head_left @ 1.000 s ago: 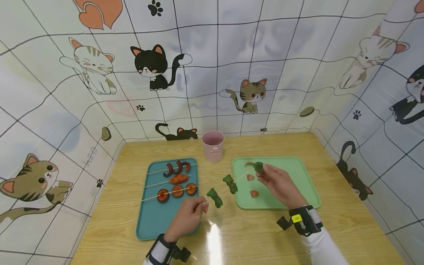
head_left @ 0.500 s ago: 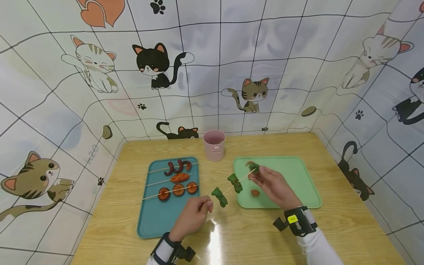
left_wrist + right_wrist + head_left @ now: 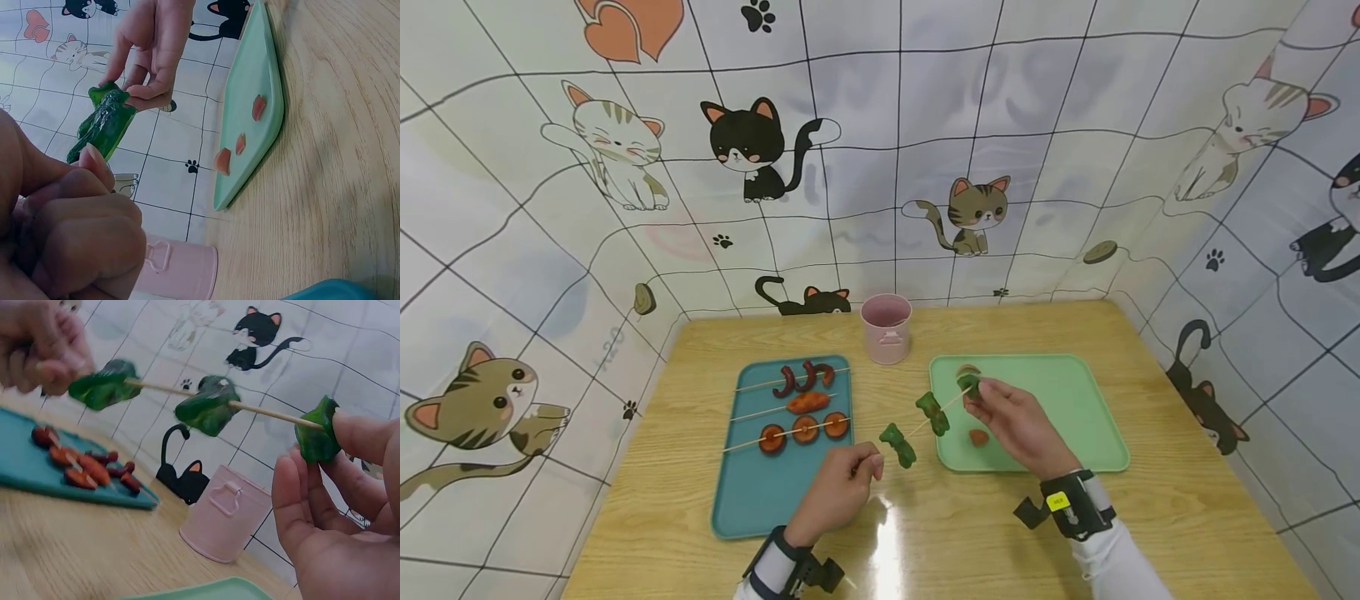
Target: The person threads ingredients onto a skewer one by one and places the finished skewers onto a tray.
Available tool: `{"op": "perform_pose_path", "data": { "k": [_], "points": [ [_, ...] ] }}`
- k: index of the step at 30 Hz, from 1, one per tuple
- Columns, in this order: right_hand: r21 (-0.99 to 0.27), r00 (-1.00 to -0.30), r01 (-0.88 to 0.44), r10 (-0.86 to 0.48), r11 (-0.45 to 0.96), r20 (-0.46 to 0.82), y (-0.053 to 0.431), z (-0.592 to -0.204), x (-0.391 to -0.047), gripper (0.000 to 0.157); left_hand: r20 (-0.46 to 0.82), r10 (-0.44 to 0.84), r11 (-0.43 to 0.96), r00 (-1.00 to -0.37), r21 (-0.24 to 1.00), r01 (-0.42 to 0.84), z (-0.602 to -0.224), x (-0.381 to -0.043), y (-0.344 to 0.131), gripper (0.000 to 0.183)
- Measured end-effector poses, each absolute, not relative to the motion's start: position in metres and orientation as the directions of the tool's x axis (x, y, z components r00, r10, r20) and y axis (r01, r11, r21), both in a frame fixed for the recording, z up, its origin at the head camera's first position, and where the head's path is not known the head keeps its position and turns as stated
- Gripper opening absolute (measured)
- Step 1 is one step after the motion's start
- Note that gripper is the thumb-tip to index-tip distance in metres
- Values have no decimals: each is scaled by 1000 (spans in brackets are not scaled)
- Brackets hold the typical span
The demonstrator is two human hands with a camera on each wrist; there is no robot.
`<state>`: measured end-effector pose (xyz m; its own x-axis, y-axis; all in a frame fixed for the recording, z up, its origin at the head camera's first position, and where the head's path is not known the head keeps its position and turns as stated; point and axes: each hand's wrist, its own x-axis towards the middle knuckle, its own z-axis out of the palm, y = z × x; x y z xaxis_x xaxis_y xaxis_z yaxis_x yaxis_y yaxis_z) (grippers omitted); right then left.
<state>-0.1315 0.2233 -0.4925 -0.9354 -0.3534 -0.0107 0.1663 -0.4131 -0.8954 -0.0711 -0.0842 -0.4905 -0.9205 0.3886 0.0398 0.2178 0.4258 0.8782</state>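
Observation:
My left hand (image 3: 841,485) grips the lower end of a wooden skewer (image 3: 265,414) with curled fingers. Two glossy green pepper pieces, one nearer the left hand (image 3: 898,446) and one midway (image 3: 209,406), are threaded on the stick. At its far end, the thumb and fingers of my right hand (image 3: 1021,423) pinch a third green pepper piece (image 3: 317,432). The stick's tip meets that piece; how deep it goes in is unclear. Below the right hand lies the light green tray (image 3: 1082,417), bearing small pinkish pieces (image 3: 258,107).
On the left, a blue tray (image 3: 752,500) carries skewers of round brown slices (image 3: 805,430), an orange-red sausage (image 3: 808,402) and curled dark red pieces (image 3: 806,377). A pink bucket (image 3: 886,333) stands at the back between the trays. Cat-patterned cloth walls enclose the table.
My right hand has moved left and slightly down, bringing the third pepper piece onto the skewer's tip. The left hand has shifted slightly right and keeps its grip.

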Motion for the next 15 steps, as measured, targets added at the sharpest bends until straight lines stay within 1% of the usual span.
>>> {"op": "perform_pose_path", "data": {
  "k": [5,10,12,15],
  "points": [
    [-933,-964,114,-265,-340,-21,216,-491,-127,19,50,377,430,-925,875,223,-491,-71,-83,33],
    [-954,-980,119,-187,-276,-68,210,-493,-125,15,51,374,421,-926,880,218,-495,-71,-85,33],
    [-961,-981,133,-169,-244,-93,208,-493,-124,18,41,373,417,-927,885,207,-497,-72,-85,34],
    [-971,-982,148,-143,-187,-122,207,-494,-123,31,24,372,416,-928,889,190,-499,-72,-87,34]
  ]
}}
